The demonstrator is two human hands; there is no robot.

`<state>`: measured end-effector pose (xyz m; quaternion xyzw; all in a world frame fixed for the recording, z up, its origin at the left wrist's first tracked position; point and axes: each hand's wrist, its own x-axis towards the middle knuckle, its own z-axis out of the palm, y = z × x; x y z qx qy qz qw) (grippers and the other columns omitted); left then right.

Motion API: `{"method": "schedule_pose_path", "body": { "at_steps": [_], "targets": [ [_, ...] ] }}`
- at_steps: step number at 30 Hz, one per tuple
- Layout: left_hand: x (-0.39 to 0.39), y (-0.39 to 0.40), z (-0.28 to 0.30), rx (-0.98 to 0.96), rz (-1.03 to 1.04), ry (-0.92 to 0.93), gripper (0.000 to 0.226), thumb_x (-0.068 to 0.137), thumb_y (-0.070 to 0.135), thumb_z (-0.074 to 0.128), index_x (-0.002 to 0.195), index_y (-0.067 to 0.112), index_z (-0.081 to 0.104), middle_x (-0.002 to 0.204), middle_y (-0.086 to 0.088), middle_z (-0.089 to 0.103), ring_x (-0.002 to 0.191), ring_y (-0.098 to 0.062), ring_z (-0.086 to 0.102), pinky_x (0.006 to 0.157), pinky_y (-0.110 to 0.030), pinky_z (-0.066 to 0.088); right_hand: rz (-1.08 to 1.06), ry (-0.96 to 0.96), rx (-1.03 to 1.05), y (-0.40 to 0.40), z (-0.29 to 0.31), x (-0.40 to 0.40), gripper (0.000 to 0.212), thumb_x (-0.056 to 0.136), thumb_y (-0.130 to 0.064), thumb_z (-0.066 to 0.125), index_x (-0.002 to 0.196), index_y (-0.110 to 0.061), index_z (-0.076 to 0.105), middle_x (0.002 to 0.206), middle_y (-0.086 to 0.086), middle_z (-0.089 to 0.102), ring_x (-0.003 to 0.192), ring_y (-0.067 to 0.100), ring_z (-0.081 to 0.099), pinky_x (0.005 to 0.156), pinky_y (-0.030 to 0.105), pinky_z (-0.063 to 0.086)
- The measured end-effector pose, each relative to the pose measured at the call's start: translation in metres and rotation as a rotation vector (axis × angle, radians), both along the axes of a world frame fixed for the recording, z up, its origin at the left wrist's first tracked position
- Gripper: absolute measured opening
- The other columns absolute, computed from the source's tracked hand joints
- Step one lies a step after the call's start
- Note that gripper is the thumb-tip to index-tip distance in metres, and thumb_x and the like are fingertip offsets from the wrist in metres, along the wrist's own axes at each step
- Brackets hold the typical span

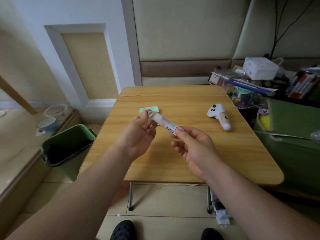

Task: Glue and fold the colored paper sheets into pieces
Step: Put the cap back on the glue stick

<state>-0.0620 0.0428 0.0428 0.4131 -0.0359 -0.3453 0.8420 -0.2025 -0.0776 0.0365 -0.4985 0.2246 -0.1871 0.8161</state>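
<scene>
Gripping the glue stick (164, 124) at opposite ends, the left hand (138, 134) pinches the cap end and the right hand (194, 146) the base, above the table (190, 161). Green paper (147, 109) lies beneath. Bin (65, 148): black liner inside.

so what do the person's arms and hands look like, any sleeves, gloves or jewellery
Both forearms are bare as far as the frame shows, with no sleeves in view. The left hand and right hand wear no gloves, and no rings, watch or bracelet show on them.
</scene>
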Motion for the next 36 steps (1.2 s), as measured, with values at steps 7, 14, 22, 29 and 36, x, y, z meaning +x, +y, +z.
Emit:
{"method": "schedule_pose_path", "body": {
  "at_steps": [7,14,22,29,36],
  "targets": [
    [-0.008,0.004,0.004,0.038,0.016,-0.107,0.013,0.101,0.02,0.061,0.113,0.015,0.065,0.117,-0.01,0.07,0.084,-0.012,0.064,0.084,-0.023,0.05,-0.061,0.028,-0.128,-0.003,-0.002,-0.001,0.012,0.094,-0.014,0.076,0.104,-0.009,0.074,0.091,0.012,0.079,0.078,0.021,0.07,0.068,0.029,0.055],
    [-0.015,0.001,0.006,0.033,0.068,-0.165,0.02,0.095,0.016,0.065,0.114,0.012,0.067,0.111,-0.009,0.074,0.102,-0.02,0.06,0.094,-0.027,0.054,-0.171,-0.008,-0.421,0.0,-0.004,-0.003,0.013,0.088,-0.018,0.084,0.096,-0.017,0.074,0.085,0.007,0.079,0.079,0.018,0.074,0.079,0.035,0.06],
    [-0.027,-0.008,0.003,-0.027,0.082,-0.096,0.013,0.1,0.013,0.061,0.111,0.01,0.068,0.102,-0.009,0.075,0.092,-0.016,0.071,0.089,-0.028,0.056,-0.202,-0.059,-0.397,-0.001,-0.002,0.0,0.01,0.089,-0.014,0.082,0.096,-0.012,0.076,0.08,0.01,0.078,0.075,0.016,0.073,0.078,0.032,0.06],
    [-0.034,-0.012,0.001,-0.041,0.133,-0.122,0.017,0.098,0.015,0.061,0.113,0.008,0.068,0.103,-0.009,0.074,0.093,-0.018,0.071,0.091,-0.032,0.057,-0.19,-0.087,-0.36,0.001,-0.006,0.001,0.008,0.088,-0.011,0.082,0.093,-0.01,0.075,0.078,0.01,0.077,0.073,0.018,0.071,0.076,0.033,0.06],
    [-0.051,-0.016,0.011,0.198,0.098,-0.549,0.034,0.104,0.011,0.059,0.134,0.028,0.062,0.111,-0.004,0.077,0.107,-0.022,0.072,0.091,-0.031,0.059,0.036,0.212,-0.723,-0.016,-0.007,-0.001,0.021,0.085,-0.029,0.084,0.096,-0.023,0.067,0.084,-0.004,0.078,0.079,0.015,0.073,0.072,0.036,0.056]
  ]
}}
